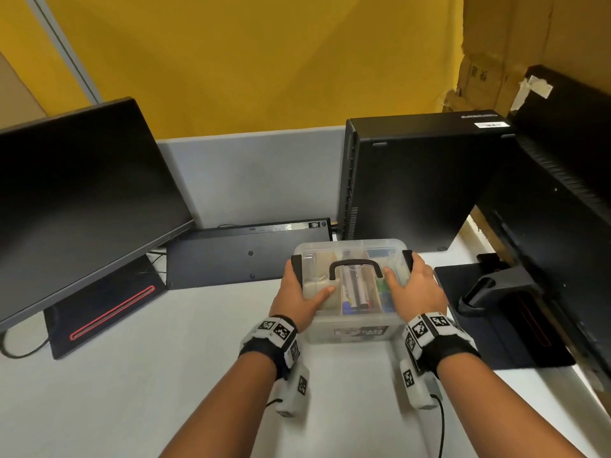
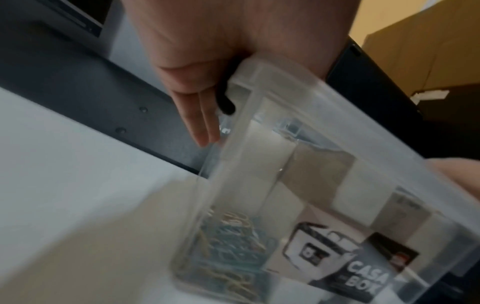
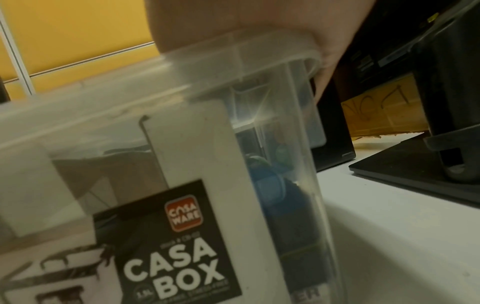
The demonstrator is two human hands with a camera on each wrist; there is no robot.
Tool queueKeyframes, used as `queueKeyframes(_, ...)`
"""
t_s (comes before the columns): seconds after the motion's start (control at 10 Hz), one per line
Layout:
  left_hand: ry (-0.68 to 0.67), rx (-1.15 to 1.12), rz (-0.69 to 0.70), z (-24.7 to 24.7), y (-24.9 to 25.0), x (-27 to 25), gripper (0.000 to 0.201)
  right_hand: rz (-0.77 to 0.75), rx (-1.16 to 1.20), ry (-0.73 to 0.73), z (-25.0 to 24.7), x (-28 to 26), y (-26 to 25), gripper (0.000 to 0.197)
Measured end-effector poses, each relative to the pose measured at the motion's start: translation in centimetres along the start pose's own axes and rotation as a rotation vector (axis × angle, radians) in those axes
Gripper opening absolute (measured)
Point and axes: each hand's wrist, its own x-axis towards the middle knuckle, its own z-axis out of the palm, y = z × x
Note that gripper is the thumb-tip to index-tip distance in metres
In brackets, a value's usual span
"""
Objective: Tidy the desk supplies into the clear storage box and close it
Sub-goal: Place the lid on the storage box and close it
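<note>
Clear box [image 1: 353, 332] on white desk [image 1: 132, 375], lid [image 1: 350, 252] on, left hand [image 1: 299, 297] and right hand [image 1: 415, 289] flat on lid, fingers over black side latches [image 1: 296, 264].

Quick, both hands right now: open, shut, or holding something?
Left hand: open, fingers straight, palm pressing the clear storage box lid and left latch.
Right hand: open, pressing the lid's right side.

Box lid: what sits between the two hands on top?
In the head view, the black carry handle lies flat on the lid, between left hand and right hand.
</note>
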Motion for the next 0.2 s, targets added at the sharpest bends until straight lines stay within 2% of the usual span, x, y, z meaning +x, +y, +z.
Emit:
queueKeyframes(0.1, -0.136, 0.170, 0.003, -1.7, -0.6, -0.4, 0.070, -0.087, -0.080, 0.060, -0.2, -0.5, -0.2, 0.065)
queueKeyframes(0.2, -0.130, 0.304, -0.089, -5.0, -3.4, -2.7, 0.082, -0.402, -0.063, 0.194, 0.3, -4.2, -1.3, 0.058)
